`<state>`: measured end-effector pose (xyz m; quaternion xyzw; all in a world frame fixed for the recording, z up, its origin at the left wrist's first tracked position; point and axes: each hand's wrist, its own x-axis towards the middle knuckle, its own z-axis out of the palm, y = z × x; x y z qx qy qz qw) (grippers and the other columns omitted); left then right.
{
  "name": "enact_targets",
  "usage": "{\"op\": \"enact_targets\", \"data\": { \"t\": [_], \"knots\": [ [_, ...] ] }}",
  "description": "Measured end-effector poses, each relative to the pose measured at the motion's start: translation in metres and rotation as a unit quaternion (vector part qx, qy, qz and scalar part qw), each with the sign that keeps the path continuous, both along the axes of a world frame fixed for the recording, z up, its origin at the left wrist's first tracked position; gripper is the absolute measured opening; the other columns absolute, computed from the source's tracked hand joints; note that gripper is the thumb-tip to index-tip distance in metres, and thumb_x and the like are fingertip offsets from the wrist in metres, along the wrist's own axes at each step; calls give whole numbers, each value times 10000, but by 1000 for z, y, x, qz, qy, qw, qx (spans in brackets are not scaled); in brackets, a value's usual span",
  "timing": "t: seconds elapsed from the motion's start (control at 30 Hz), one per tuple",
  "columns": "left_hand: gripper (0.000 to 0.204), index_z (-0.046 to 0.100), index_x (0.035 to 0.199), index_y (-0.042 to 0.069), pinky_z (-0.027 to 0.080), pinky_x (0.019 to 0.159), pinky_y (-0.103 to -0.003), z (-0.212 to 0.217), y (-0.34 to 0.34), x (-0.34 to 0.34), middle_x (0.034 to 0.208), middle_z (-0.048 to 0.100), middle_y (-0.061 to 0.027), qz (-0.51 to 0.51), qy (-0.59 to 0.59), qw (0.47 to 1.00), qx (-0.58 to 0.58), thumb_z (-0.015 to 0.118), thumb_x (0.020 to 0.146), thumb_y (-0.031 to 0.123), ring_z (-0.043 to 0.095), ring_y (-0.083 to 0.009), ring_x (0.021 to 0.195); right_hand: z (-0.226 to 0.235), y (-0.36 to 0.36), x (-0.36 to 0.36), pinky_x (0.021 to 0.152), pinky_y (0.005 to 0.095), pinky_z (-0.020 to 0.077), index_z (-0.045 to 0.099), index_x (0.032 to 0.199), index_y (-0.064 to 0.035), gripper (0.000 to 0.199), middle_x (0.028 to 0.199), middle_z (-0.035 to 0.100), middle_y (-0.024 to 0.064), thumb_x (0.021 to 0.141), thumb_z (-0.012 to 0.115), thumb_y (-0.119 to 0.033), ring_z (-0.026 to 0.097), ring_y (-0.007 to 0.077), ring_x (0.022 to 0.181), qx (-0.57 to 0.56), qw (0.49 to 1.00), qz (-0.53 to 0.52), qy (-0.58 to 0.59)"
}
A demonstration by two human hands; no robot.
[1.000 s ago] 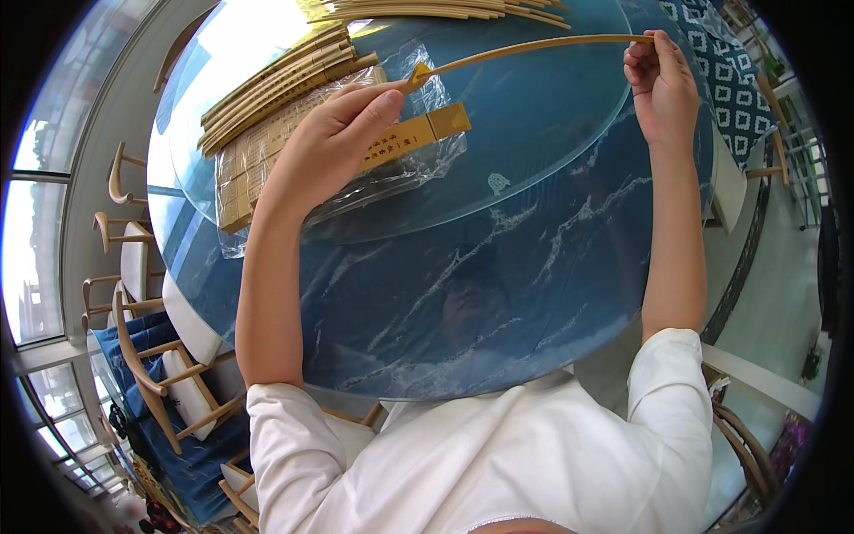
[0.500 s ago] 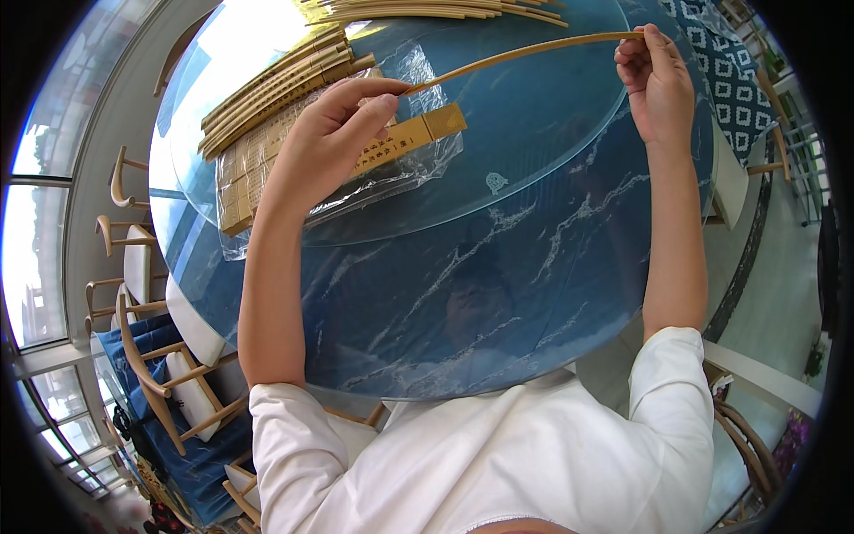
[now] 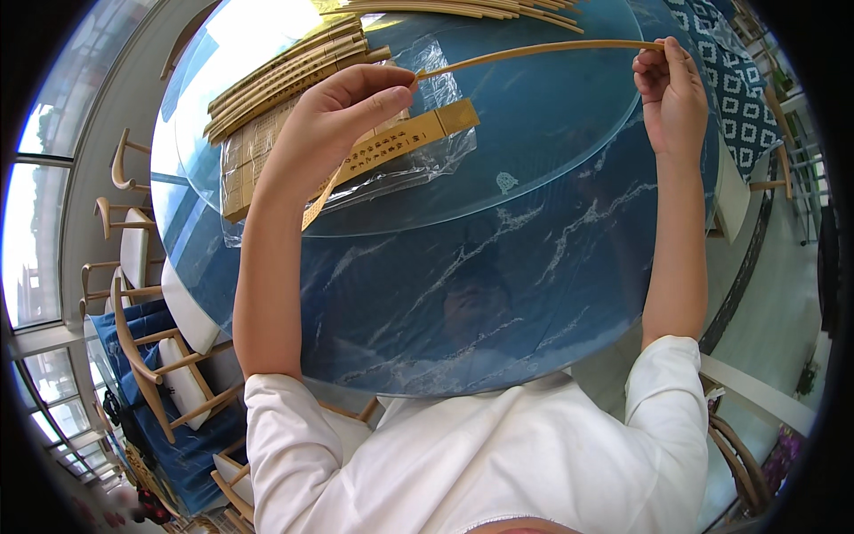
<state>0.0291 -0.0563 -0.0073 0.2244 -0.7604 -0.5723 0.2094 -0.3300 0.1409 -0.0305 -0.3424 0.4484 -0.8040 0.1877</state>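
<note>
We saw the left hand (image 3: 334,125) pinching one end of the thin bamboo strip (image 3: 534,52), the right hand (image 3: 672,89) curled tight around the other, above the round blue table (image 3: 498,294).

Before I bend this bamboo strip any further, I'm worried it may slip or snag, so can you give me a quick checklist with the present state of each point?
1. Left hand grip on strip end: ok, pinched at fingertips.
2. Right hand grip on other end: ok, fingers closed round it.
3. Strip held above the table: ok, nothing touches its span.
4. Strip free of cracks: cannot tell.
5. Bag of slats clear of strip: ok, it lies below the left hand.
6. Spare strips out of the way: ok, at the far edge.
</note>
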Motion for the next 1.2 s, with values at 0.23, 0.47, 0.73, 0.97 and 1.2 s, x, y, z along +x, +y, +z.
{"op": "enact_targets", "data": {
  "t": [0.23, 0.47, 0.73, 0.97, 1.2],
  "knots": [
    [422, 715, 1344, 43, 555, 1069, -349, 4, 6, -2, 1199, 772, -117, 8, 25, 1000, 3, 777, 991, 265, 742, -205, 1146, -2, 2, -8, 649, 251, 526, 721, 1070, -25, 212, 880, 747, 82, 1094, 628, -215, 705, 166, 806, 7, 1000, -11, -6],
    [401, 712, 1353, 31, 574, 1018, -304, 4, 6, 1, 1211, 764, -119, 13, 14, 1000, -5, 753, 1010, 236, 736, -195, 1141, -5, 3, -12, 650, 246, 530, 727, 1067, -33, 205, 881, 752, 78, 1088, 638, -216, 711, 165, 815, 1, 1000, 0, -17],
    [401, 741, 1331, 46, 583, 949, -271, 1, 4, 1, 1183, 776, -106, 25, 15, 999, -13, 771, 999, 269, 740, -179, 1101, 1, 3, -4, 654, 248, 540, 724, 1055, -47, 203, 877, 758, 77, 1085, 647, -232, 718, 158, 806, -2, 1000, -3, 17],
    [362, 765, 1300, 57, 578, 947, -274, 5, 7, 0, 1174, 787, -92, 24, 11, 999, -24, 758, 1007, 269, 738, -174, 1099, 4, 5, 1, 648, 242, 542, 717, 1059, -41, 212, 873, 760, 84, 1081, 655, -242, 725, 158, 790, -4, 999, -23, 25],
    [358, 771, 1292, 59, 569, 978, -284, 3, 3, 2, 1185, 788, -93, 39, 6, 999, -22, 759, 1008, 276, 738, -178, 1110, 5, 6, 0, 635, 240, 543, 712, 1030, -43, 208, 873, 768, 93, 1073, 668, -242, 732, 159, 776, -8, 999, -33, 28]
  ]
}}
